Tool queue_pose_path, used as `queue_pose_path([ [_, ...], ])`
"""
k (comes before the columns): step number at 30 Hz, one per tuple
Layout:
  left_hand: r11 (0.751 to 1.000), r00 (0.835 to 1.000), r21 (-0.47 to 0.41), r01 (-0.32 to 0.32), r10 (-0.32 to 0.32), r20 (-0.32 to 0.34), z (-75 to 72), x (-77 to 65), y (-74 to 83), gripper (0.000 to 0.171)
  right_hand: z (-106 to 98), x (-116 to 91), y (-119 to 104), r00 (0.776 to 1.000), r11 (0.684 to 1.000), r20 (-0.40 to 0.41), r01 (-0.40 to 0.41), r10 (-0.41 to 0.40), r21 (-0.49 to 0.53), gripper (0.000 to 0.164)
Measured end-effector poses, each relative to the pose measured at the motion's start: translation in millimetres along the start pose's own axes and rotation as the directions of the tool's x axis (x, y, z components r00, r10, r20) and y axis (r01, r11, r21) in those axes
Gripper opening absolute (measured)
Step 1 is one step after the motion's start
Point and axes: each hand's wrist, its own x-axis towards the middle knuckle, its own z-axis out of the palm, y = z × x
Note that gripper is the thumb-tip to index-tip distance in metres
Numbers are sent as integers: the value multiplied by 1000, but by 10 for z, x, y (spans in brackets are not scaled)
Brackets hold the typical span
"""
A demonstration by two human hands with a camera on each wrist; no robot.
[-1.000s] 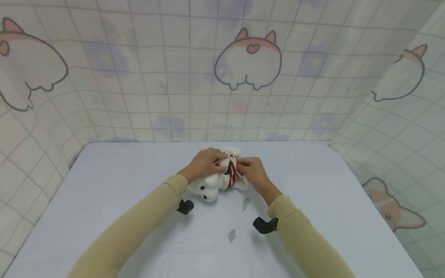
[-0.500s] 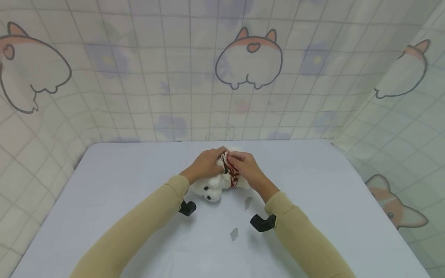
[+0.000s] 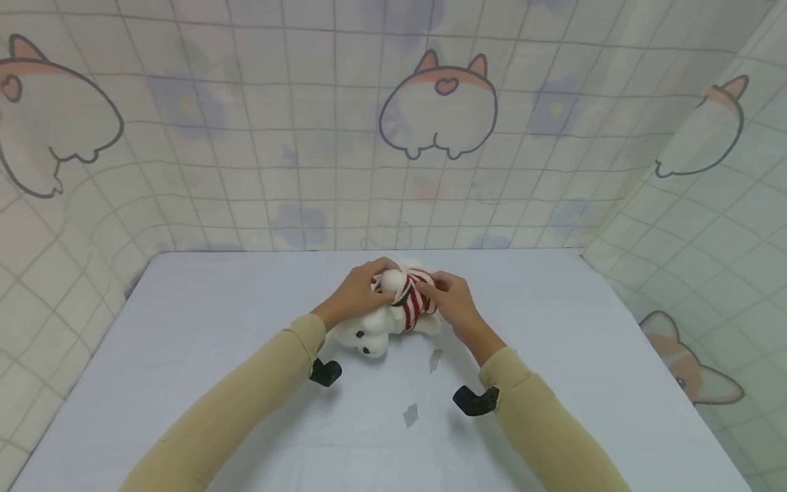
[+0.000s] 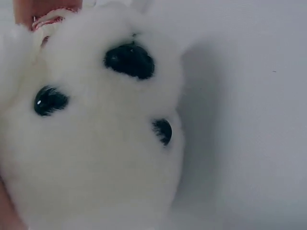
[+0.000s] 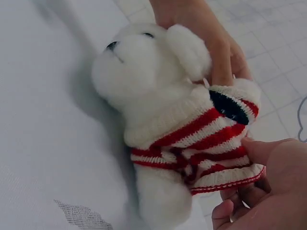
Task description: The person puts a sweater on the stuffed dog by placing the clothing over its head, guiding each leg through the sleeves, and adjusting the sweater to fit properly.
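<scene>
A white plush dog (image 3: 363,335) lies on its side on the table, its head toward my left arm. It wears a knitted sweater (image 5: 206,148) with red and cream stripes and a dark patch. My left hand (image 3: 355,290) holds the toy at the shoulder, beside the ear and the sweater's upper edge. In the left wrist view the plush dog's face (image 4: 96,129) fills much of the picture, with black eyes and nose. My right hand (image 3: 456,304) pinches the sweater near its lower hem, thumb on the knit; some fingertips are hidden behind it.
The pale table (image 3: 246,410) bears two small grey patches, one of them (image 3: 410,415) in front of the toy. A cloth with a grid and corgi prints (image 3: 438,113) hangs behind and at both sides. Black mounts (image 3: 476,401) sit at the wrists.
The right hand first moved left to the left hand, bunching the sweater, then drew back right. The striped knit now lies spread further over the toy's body, and a white limb shows.
</scene>
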Motion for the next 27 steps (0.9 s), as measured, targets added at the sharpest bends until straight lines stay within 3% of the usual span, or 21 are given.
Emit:
queue_pose_path([
  [6, 998, 997, -45, -43, 40, -72, -8, -37, 12, 34, -16, -13, 118, 998, 996, -19, -59, 58, -68, 22],
  [15, 998, 998, -21, -58, 57, -10, -30, -36, -23, 25, -95, -26, 221, 996, 996, -67, -71, 67, -62, 18],
  [22, 993, 997, -102, -59, 64, 43, -1, 40, 38, 38, -73, 4, 129, 997, 998, -62, -53, 50, -40, 24],
  [27, 992, 995, -85, -93, 95, 21, -16, 22, 52, 52, -36, 31, -5, 999, 999, -46, -19, 18, -29, 30],
])
